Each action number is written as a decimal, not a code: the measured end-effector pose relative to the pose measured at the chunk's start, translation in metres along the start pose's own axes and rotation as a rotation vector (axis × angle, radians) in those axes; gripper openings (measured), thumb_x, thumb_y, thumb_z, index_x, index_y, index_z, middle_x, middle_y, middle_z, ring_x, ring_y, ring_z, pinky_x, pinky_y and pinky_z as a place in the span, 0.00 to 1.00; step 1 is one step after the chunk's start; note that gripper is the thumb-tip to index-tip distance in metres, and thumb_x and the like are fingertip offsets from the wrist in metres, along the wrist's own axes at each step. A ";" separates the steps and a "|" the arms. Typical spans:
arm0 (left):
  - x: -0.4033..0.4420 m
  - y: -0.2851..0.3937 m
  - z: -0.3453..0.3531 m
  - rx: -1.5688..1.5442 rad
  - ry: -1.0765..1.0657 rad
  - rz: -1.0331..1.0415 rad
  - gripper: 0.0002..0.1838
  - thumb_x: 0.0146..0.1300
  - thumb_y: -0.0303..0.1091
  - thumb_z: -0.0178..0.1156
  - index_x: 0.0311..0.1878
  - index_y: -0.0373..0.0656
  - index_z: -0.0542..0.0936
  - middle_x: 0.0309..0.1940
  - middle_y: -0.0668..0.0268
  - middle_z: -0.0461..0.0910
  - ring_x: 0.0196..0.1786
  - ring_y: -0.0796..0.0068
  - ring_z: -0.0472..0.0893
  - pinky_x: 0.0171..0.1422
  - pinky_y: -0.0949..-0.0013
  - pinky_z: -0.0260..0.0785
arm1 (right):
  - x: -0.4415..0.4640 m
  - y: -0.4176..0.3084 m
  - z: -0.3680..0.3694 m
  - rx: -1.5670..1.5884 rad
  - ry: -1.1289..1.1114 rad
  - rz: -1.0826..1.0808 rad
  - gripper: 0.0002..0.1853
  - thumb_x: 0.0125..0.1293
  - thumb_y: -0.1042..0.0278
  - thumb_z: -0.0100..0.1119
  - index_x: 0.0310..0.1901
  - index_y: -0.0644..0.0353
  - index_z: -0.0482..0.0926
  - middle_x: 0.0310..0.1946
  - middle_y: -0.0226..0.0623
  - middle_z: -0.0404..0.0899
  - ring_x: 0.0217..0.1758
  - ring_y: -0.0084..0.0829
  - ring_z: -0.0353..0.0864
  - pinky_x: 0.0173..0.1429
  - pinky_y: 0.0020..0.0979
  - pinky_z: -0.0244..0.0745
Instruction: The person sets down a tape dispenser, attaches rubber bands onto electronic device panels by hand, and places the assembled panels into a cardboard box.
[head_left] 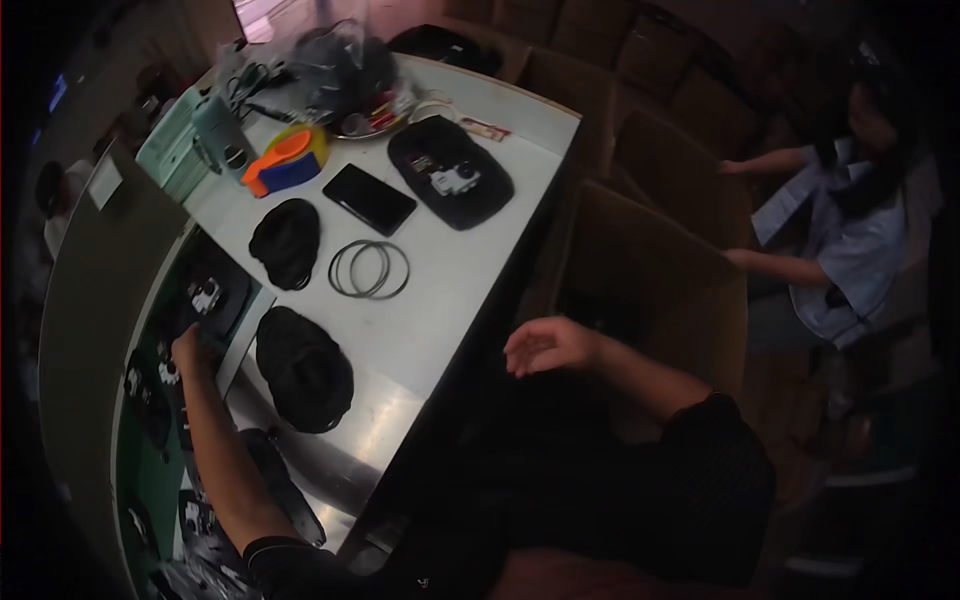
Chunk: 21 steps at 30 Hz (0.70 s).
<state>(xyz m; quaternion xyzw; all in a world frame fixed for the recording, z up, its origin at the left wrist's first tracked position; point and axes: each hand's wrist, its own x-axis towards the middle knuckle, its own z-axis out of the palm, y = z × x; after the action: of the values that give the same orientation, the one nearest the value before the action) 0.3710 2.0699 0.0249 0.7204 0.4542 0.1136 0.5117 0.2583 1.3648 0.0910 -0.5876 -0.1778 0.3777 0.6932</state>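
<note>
Left hand extended over the green surface, right hand held free

The left hand [188,347] is held low over the green surface [140,462] beside the table, at the near edge of a black piece with a white print [230,292]. This piece is laid flat at the foot of the white tabletop [445,290]; whether it is touched or gripped cannot be told, since the left fingers are blurred and largely hidden. The right hand [550,346] is held in the air off the table's near edge, its fingers loosely curled and parted from the thumb, with nothing gripped.

On the tabletop, two crumpled black pieces [305,372] are set apart along the left side. Beside the farther one, thin overlapping rings [409,270] are laid. Beyond them, a black phone-like device [370,199] is placed between an orange and blue dispenser [294,173] and a larger printed black piece [482,198]. At right, an open cardboard box [655,270] is held by a co-worker [850,255].
</note>
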 end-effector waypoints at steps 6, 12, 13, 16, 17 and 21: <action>0.024 -0.025 0.017 0.209 0.013 0.329 0.14 0.49 0.36 0.65 0.29 0.31 0.80 0.26 0.61 0.79 0.26 0.68 0.77 0.32 0.65 0.70 | -0.001 0.009 -0.005 0.029 0.057 0.022 0.19 0.60 0.75 0.58 0.53 0.66 0.72 0.45 0.45 0.79 0.47 0.33 0.81 0.53 0.33 0.77; -0.039 0.026 0.024 -0.157 -0.079 0.043 0.11 0.50 0.32 0.63 0.32 0.34 0.81 0.27 0.63 0.79 0.29 0.70 0.77 0.35 0.67 0.68 | 0.003 0.013 -0.018 0.067 0.093 0.058 0.18 0.61 0.74 0.58 0.53 0.66 0.72 0.44 0.45 0.80 0.47 0.32 0.81 0.53 0.32 0.77; -0.037 0.022 0.019 -0.227 -0.198 -0.032 0.10 0.52 0.32 0.61 0.34 0.35 0.81 0.27 0.62 0.78 0.31 0.68 0.77 0.37 0.69 0.69 | 0.002 0.015 -0.020 0.073 0.100 0.058 0.17 0.61 0.74 0.58 0.52 0.66 0.72 0.44 0.45 0.80 0.47 0.32 0.81 0.53 0.32 0.77; 0.049 -0.020 -0.002 -0.281 -0.215 -0.064 0.12 0.54 0.32 0.60 0.39 0.34 0.81 0.30 0.61 0.79 0.36 0.64 0.80 0.43 0.68 0.72 | -0.002 0.020 -0.025 0.073 0.140 0.070 0.18 0.61 0.73 0.58 0.52 0.66 0.72 0.44 0.44 0.80 0.47 0.32 0.81 0.52 0.31 0.77; 0.041 -0.015 0.001 -0.281 -0.237 -0.052 0.12 0.54 0.32 0.60 0.39 0.34 0.81 0.30 0.61 0.79 0.36 0.64 0.80 0.43 0.68 0.72 | -0.004 0.021 -0.026 0.070 0.162 0.058 0.18 0.61 0.73 0.58 0.52 0.66 0.72 0.44 0.44 0.80 0.47 0.32 0.81 0.52 0.31 0.77; 0.045 -0.022 0.002 -0.402 -0.398 0.154 0.17 0.59 0.34 0.59 0.48 0.35 0.78 0.41 0.60 0.79 0.44 0.64 0.79 0.51 0.67 0.72 | -0.008 0.016 -0.029 0.061 0.178 0.051 0.17 0.61 0.72 0.58 0.52 0.66 0.72 0.44 0.44 0.80 0.46 0.32 0.81 0.52 0.31 0.77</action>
<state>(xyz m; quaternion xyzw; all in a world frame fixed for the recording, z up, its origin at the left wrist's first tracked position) 0.3857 2.1050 -0.0080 0.6449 0.2572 0.0961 0.7132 0.2679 1.3395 0.0706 -0.6020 -0.0890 0.3464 0.7139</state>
